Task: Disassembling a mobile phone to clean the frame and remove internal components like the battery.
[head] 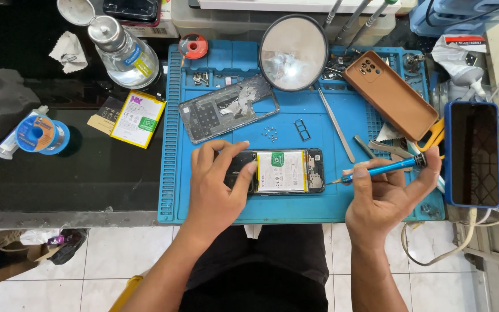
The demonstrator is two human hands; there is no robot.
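**Opened phone lies crosswise between my hands**

Blue mat (pixel 174 173) on the bench: the opened phone (pixel 281 171) lies long axis left-right. My left hand (pixel 215 188) pins its left end; my right hand (pixel 385 193) grips a blue screwdriver (pixel 379 169), tip just beside the phone's right end.

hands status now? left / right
Left hand: open, fingers resting on the opened phone.
Right hand: closed on the blue screwdriver.

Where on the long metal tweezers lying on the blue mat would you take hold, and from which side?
Grip the tweezers around mid-length, across their thin width, coming straight down from above. They lie flat and diagonal on the blue mat, with bare mat on both sides there; the upper end sits close to the round magnifier.
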